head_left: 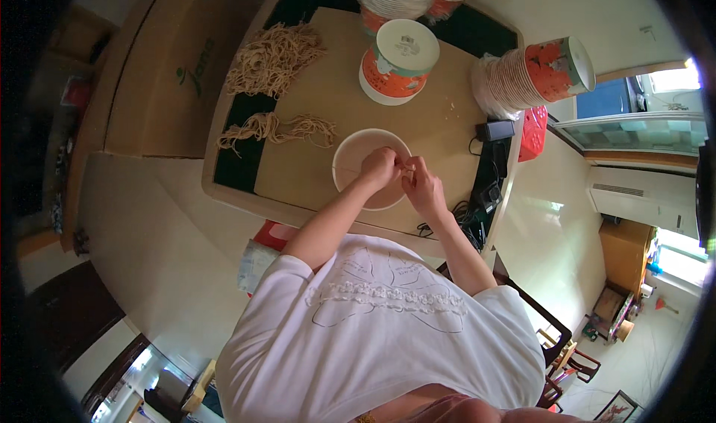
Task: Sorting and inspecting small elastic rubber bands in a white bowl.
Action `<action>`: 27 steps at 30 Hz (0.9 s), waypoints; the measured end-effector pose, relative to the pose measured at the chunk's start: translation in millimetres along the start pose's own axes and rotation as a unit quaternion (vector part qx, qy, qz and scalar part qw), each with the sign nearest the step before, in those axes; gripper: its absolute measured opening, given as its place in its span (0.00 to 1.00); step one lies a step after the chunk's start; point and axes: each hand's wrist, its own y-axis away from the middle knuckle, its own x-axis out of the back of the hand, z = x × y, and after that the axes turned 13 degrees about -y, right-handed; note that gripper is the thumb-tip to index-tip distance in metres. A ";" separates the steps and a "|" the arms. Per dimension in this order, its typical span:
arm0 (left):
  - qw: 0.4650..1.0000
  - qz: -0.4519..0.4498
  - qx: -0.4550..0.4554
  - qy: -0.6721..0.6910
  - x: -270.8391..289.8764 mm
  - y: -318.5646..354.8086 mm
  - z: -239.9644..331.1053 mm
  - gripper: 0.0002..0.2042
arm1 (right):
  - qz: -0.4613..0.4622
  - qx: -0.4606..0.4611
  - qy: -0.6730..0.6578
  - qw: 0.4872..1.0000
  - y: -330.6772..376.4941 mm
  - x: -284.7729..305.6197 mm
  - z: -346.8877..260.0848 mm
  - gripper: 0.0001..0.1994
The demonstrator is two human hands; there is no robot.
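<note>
White lace-banded fabric shirt (373, 356) nearest | round white paper tub (352, 153) on brown cardboard sheet (451, 151) | bare left hand (381, 168), bare right hand (424, 190): fingers pinched by tub's right rim, held item indistinct | advise light, steady grip

Forearms (328, 224) angled inward; hands close together, left (382, 167), right (424, 189), fingers (420, 168) curled.

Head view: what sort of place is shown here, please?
Probably a room in a home, doubling as a workspace: a framed picture suggests the home, a stack of orange tubs and a pile of cord suggest work.
</note>
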 end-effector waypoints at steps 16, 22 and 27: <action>0.988 0.042 -0.024 0.147 37.3 55.9 25.8 0.05 | 0.011 -0.050 -0.065 0.997 3.3 -7.3 -0.5 0.18; 0.986 0.089 -0.089 0.112 34.3 64.5 34.3 0.03 | 0.006 -0.010 -0.068 0.998 2.5 -9.7 2.5 0.16; 0.980 0.103 -0.096 0.139 32.4 64.2 21.7 0.03 | 0.019 -0.010 -0.068 0.997 4.0 -9.3 3.7 0.16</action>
